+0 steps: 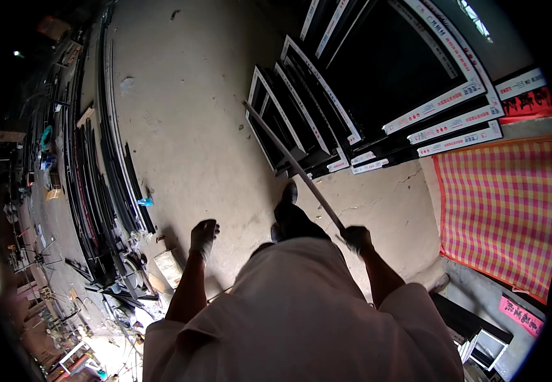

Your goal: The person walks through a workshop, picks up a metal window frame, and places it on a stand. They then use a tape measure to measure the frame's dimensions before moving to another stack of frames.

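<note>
My right hand (357, 239), in a glove with a dark palm, is closed round the near end of a long, thin grey-brown bar (295, 164). The bar slants forward and to the left, its far end appearing beside the stacked frames. Whether it is metal or wood I cannot tell. On the other side of my body, my gloved left hand (204, 237) hangs over the floor with its fingers curled in, and no object shows in it. Below me, one dark shoe (290, 192) is set forward on the floor.
Several black frames with white printed edging (441, 105) lean in a stack ahead right. A checked pink-yellow cloth (499, 213) hangs at the right. Long dark profiles (91, 184) lie along the left, with tools and clutter beyond. Bare concrete floor (180, 121) stretches between.
</note>
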Motion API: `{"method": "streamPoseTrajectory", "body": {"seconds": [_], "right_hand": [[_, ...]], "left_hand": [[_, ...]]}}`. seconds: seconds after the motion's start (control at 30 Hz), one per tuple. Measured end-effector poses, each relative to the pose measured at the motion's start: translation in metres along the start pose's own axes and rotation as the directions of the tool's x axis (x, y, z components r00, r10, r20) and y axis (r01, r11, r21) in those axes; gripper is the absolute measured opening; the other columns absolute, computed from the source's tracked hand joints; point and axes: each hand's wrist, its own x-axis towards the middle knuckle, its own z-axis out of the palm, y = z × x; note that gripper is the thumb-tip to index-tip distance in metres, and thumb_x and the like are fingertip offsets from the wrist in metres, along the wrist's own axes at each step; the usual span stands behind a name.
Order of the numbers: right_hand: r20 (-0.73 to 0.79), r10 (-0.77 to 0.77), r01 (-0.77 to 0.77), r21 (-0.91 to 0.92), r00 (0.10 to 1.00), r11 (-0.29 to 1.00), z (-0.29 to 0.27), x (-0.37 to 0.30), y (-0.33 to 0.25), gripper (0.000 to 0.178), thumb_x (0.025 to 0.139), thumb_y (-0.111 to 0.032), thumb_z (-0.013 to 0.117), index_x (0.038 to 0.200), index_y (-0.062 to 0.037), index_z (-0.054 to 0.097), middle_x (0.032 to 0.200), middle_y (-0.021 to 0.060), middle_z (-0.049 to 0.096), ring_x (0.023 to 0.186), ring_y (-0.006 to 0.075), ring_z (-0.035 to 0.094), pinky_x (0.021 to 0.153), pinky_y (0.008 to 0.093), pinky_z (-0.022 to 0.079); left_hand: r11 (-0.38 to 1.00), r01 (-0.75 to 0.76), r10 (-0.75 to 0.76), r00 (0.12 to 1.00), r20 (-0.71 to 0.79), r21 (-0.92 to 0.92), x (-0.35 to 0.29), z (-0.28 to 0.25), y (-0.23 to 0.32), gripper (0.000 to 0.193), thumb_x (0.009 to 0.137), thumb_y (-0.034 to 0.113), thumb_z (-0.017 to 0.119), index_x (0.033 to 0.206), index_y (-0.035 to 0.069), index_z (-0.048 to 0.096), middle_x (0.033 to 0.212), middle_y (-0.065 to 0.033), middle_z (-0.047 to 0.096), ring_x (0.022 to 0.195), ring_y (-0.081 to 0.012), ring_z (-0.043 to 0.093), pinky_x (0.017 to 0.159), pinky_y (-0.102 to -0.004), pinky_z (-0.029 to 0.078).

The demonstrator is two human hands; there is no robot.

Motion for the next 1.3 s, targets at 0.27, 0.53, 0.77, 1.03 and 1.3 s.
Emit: {"method": "streamPoseTrajectory", "body": {"seconds": [0.27,0.53,0.77,1.03,1.3], "right_hand": [[-0.076,-0.041,0.045,0.059,0.996,0.997,-0.021,0.082,-0.115,0.03,0.088,-0.033,0.064,0.081,-0.0045,0.071,0.059,0.0042,0.06,0.052,0.0108,0.051,0.052,0.0311,0.042],[-0.153,0.092,-0.092,0.009,0.984,0.996,-0.013,0.078,-0.156,0.037,0.089,-0.041,0.055,0.077,-0.0091,0.07,0.073,0.0153,0.066,0.067,0.0331,0.064,0.064,0.0407,0.05],[-0.33,0.132,-0.168,-0.083,0.935,0.982,0.06,0.067,-0.19,0.035,0.089,-0.034,0.056,0.072,-0.0063,0.067,0.068,0.0144,0.064,0.062,0.032,0.062,0.06,0.043,0.048],[-0.331,0.435,-0.298,0.39,0.838,0.871,0.152,0.074,-0.278,0.022,0.087,-0.024,0.064,0.08,-0.0042,0.07,0.063,0.008,0.063,0.05,0.0116,0.058,0.05,0.0308,0.047],[-0.32,0.446,-0.285,0.441,0.836,0.851,0.161,0.076,-0.325,0.012,0.085,-0.016,0.066,0.081,-0.0048,0.068,0.071,0.0112,0.063,0.065,0.0222,0.062,0.06,0.0336,0.048]], "left_hand": [[0.892,-0.192,0.087,0.961,0.261,0.409,0.106,0.042,0.055,0.019,0.087,0.021,0.053,0.077,0.007,0.063,0.068,-0.001,0.057,0.063,-0.0108,0.047,0.061,-0.0303,0.042],[0.54,-0.509,0.109,0.832,0.544,0.67,0.217,0.132,0.208,0.036,0.091,0.036,0.05,0.099,0.004,0.065,0.099,-0.0186,0.068,0.098,-0.0353,0.063,0.086,-0.0415,0.049],[0.332,-0.868,0.355,0.477,0.805,0.368,0.327,0.225,0.28,0.027,0.086,0.019,0.062,0.109,0.005,0.06,0.095,-0.0154,0.064,0.09,-0.034,0.062,0.082,-0.0386,0.052],[-0.165,-0.972,0.278,0.116,0.954,0.166,0.403,0.31,0.351,0.042,0.084,0.019,0.062,0.123,0.007,0.052,0.128,-0.0134,0.051,0.116,-0.03,0.051,0.096,-0.039,0.046],[-0.444,-0.887,0.247,0.017,0.969,0.129,0.439,0.371,0.324,0.055,0.086,0.03,0.059,0.134,0.007,0.047,0.145,-0.0137,0.037,0.132,-0.0304,0.037,0.111,-0.0397,0.031]]}}
